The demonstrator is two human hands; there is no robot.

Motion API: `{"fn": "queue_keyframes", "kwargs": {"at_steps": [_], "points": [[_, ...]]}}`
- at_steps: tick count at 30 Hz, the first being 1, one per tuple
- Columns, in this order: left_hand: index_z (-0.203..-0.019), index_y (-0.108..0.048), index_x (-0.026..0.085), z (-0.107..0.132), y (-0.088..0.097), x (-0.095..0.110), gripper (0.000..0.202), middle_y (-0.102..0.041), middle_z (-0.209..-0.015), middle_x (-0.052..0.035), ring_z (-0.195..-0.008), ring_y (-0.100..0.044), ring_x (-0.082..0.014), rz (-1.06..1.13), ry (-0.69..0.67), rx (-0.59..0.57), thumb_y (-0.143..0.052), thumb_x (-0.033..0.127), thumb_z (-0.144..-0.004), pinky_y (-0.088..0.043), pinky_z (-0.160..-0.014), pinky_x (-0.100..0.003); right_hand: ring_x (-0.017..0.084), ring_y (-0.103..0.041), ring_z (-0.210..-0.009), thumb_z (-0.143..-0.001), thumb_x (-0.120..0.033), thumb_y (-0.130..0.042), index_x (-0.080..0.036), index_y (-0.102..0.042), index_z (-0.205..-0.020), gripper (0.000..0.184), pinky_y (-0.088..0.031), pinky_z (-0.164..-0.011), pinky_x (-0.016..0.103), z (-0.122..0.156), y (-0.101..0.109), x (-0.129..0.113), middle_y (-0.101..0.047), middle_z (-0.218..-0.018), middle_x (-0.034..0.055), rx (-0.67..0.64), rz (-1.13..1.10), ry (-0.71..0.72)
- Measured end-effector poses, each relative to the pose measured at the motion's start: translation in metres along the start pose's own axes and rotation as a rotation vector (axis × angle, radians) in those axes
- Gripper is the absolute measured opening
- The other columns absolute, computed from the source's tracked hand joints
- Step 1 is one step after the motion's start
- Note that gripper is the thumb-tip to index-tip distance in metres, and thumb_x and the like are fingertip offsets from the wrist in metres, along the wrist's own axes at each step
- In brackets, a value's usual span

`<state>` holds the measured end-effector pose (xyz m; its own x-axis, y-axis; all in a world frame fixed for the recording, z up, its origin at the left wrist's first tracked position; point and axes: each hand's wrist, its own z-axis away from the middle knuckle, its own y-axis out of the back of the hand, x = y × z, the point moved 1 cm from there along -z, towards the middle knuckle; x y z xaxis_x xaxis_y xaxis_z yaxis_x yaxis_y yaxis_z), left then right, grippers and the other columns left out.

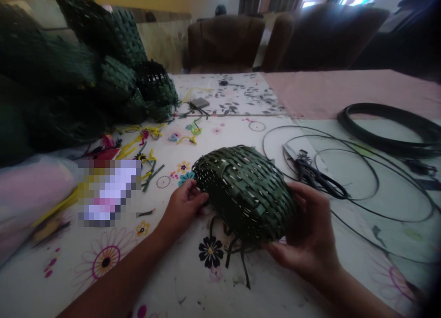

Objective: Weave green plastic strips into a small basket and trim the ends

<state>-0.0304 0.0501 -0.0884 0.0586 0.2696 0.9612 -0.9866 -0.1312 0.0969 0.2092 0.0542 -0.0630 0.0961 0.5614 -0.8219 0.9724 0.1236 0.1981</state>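
Note:
A dark green woven basket lies tipped on its side just above the flowered tablecloth, its opening facing down and left. Several loose strip ends hang from its lower edge. My right hand is wrapped around the basket's right end, thumb below and fingers behind. My left hand pinches the rim at the left with thumb and fingertips. Black-handled scissors rest on the table beyond my right hand, among loops of thin dark strip.
Several green woven baskets are piled at the back left. A thick coil of dark strip lies at the right. Yellow and green scraps, a blurred-out pale object and a pink plastic bag are on the left. Brown chairs stand behind.

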Motion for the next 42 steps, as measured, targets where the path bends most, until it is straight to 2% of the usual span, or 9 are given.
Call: {"fn": "queue_keyframes", "kwargs": {"at_steps": [5,13,20,27,33,39,42], "points": [[-0.086,-0.048,0.020,0.0012,0.0000,0.0017,0.028,-0.048,-0.066,0.0054,-0.044,-0.048,-0.0081,-0.016,-0.013,-0.024,-0.067,0.037,-0.074,-0.037,-0.042,-0.024,0.025,-0.058,-0.098,-0.065,-0.020,-0.079,-0.030,-0.042,-0.135,0.080,-0.054,-0.075,0.039,-0.0026,0.0004,-0.0030,-0.055,-0.114,0.0084,-0.005,0.007,-0.008],[-0.085,-0.051,0.019,0.0039,-0.0005,0.0011,0.027,-0.048,-0.069,0.0036,-0.050,-0.044,-0.0084,-0.131,-0.067,0.056,-0.065,0.040,-0.076,-0.036,-0.046,-0.023,0.023,-0.059,-0.093,-0.062,-0.020,-0.081,-0.029,-0.042,-0.132,0.080,-0.054,-0.070,0.036,-0.0029,0.0018,-0.0023,-0.055,-0.111,0.0075,0.006,-0.006,-0.037],[-0.097,-0.055,0.018,0.0034,0.0020,0.0037,0.036,-0.047,-0.070,0.0039,-0.050,-0.041,-0.0081,-0.085,-0.053,0.015,-0.065,0.046,-0.077,-0.036,-0.046,-0.023,0.025,-0.058,-0.094,-0.061,-0.023,-0.081,-0.030,-0.042,-0.131,0.080,-0.054,-0.069,0.037,-0.0032,0.0010,-0.0014,-0.055,-0.111,0.0077,0.024,-0.024,-0.058],[-0.106,-0.052,0.018,0.0024,-0.0001,0.0024,0.044,-0.050,-0.069,0.0038,-0.049,-0.044,-0.0107,-0.161,0.017,0.063,-0.063,0.048,-0.076,-0.035,-0.044,-0.025,0.027,-0.059,-0.099,-0.055,-0.027,-0.085,-0.029,-0.046,-0.128,0.083,-0.056,-0.072,0.039,-0.0010,-0.0007,-0.0015,-0.055,-0.113,0.0077,0.060,0.008,-0.053],[-0.099,-0.056,0.017,0.0044,-0.0016,0.0057,0.032,-0.055,-0.075,-0.0004,-0.068,-0.053,-0.0148,-0.308,-0.069,0.124,-0.060,0.043,-0.080,-0.045,-0.061,-0.027,0.028,-0.059,-0.101,-0.057,-0.024,-0.084,-0.029,-0.046,-0.129,0.082,-0.056,-0.074,0.040,0.0006,0.0000,0.0000,-0.056,-0.114,0.0076,0.052,0.017,-0.063],[-0.102,-0.051,0.017,0.0010,0.0012,0.0069,0.048,-0.051,-0.069,0.0044,-0.047,-0.044,-0.0096,-0.192,0.017,0.066,-0.070,0.048,-0.070,-0.035,-0.040,-0.023,0.029,-0.057,-0.107,-0.057,-0.024,-0.084,-0.029,-0.044,-0.129,0.083,-0.056,-0.072,0.039,-0.0015,0.0008,-0.0004,-0.055,-0.118,0.0089,0.046,-0.002,-0.087],[-0.100,-0.050,0.018,-0.0005,0.0047,0.0037,0.050,-0.049,-0.067,0.0063,-0.041,-0.040,-0.0075,-0.142,0.027,0.012,-0.073,0.050,-0.069,-0.031,-0.036,-0.022,0.028,-0.057,-0.104,-0.058,-0.024,-0.084,-0.029,-0.044,-0.128,0.081,-0.055,-0.070,0.037,-0.0021,0.0013,-0.0023,-0.054,-0.117,0.0088,0.038,-0.004,-0.098]]}}
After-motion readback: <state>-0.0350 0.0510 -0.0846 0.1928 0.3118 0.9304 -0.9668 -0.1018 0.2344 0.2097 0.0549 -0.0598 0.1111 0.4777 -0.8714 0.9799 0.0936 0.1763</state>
